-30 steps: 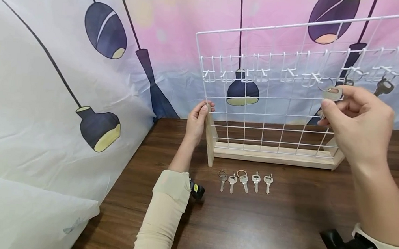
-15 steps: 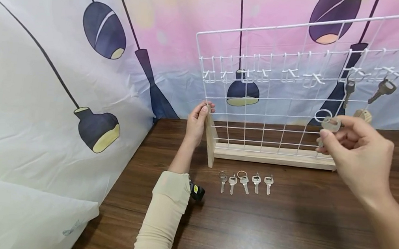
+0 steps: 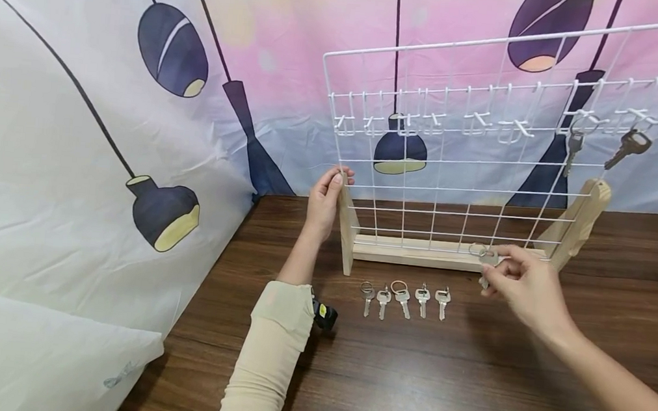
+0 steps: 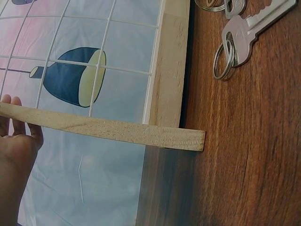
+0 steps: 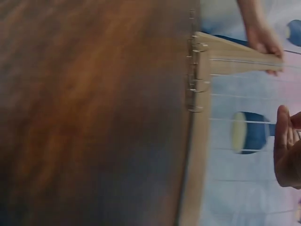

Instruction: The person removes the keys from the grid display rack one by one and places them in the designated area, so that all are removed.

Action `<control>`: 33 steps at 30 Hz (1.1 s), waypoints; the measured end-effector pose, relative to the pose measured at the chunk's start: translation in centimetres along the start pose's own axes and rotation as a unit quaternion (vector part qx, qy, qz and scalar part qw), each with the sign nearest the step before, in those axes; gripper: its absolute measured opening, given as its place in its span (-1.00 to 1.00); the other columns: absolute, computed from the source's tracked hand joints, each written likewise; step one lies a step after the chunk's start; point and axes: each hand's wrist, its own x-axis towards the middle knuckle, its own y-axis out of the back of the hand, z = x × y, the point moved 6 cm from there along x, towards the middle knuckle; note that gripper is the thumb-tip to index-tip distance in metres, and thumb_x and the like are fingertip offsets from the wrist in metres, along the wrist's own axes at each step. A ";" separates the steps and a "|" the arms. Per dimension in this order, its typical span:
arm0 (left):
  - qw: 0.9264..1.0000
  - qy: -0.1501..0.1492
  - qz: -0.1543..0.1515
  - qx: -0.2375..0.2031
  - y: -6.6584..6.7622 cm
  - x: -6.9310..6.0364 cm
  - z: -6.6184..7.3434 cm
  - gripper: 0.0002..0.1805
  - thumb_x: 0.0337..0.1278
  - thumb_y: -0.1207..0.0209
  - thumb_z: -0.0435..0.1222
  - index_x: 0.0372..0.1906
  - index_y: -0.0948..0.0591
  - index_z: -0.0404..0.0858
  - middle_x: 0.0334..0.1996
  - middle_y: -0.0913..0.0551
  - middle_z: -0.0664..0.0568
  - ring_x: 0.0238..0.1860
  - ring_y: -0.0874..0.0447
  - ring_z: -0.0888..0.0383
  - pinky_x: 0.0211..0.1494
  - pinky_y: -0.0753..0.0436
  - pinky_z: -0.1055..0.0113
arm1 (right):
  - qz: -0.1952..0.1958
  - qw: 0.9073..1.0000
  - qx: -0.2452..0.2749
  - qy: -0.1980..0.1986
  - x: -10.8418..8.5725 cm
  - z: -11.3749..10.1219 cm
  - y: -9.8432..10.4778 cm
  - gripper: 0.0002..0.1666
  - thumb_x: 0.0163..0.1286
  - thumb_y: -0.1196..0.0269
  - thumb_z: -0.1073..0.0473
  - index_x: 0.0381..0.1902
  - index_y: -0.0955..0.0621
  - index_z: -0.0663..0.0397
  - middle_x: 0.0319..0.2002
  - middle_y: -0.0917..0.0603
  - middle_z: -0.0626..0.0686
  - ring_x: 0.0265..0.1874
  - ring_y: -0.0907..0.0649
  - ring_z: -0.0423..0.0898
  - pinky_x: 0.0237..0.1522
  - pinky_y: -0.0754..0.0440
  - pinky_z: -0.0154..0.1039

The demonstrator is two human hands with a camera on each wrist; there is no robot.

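Note:
My left hand [image 3: 325, 198] holds the left wooden upright [image 3: 347, 223] of a white wire grid rack [image 3: 439, 159]. In the left wrist view, fingers of that hand curl behind the same upright [image 4: 103, 126]. Between thumb and fingers, my right hand [image 3: 529, 291] pinches a key [image 3: 488, 259] with a metal ring, in front of the rack's wooden base bar [image 3: 419, 254]. Several ringed keys lie in a row on the table, among them a key [image 3: 442, 300] at the right end. The right wrist view is blurred; the held key cannot be made out there.
Two keys hang at the rack's right: a silver key [image 3: 573, 148] and a darker key [image 3: 630, 147]. White hooks [image 3: 477, 120] line the upper grid. A printed cloth [image 3: 294, 65] hangs behind the brown table [image 3: 396, 381]. White fabric [image 3: 40, 350] covers the left side.
My right hand has come down and leftward from the rack's hooks to the base bar, still pinching the ringed key. The right upright is uncovered. The left hand stays put.

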 end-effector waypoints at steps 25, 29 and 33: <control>1.000 0.012 0.001 -0.014 0.0 -0.1 0.0 -0.67 0.35 0.11 -0.41 0.02 -0.40 -0.64 -0.20 -0.60 -0.01 -0.19 -0.57 0.20 0.18 -0.32 -0.09 | -0.155 0.947 0.067 -0.274 -1.4 7.8 -5.2 -0.76 0.20 -0.08 0.42 -0.20 -0.43 0.53 -0.64 -0.56 0.05 -0.70 -0.61 -0.17 -0.61 -0.62 -0.31; 1.000 0.008 0.003 -0.017 0.0 0.0 0.0 -0.67 0.34 0.12 -0.42 0.01 -0.40 -0.65 -0.22 -0.60 0.03 -0.18 -0.57 0.16 0.18 -0.34 -0.07 | -0.161 0.942 0.072 -0.285 -1.7 7.9 -5.6 -0.80 0.19 -0.08 0.43 -0.24 -0.44 0.52 -0.64 -0.56 0.06 -0.70 -0.61 -0.18 -0.60 -0.63 -0.31; 1.000 0.006 0.002 -0.015 0.0 0.0 0.0 -0.67 0.34 0.12 -0.43 0.01 -0.40 -0.65 -0.22 -0.60 0.06 -0.19 -0.57 0.19 0.17 -0.36 -0.04 | -0.174 0.938 0.079 -0.289 -1.8 7.9 -5.8 -0.79 0.18 -0.08 0.43 -0.24 -0.42 0.52 -0.62 -0.57 0.06 -0.69 -0.62 -0.18 -0.59 -0.63 -0.30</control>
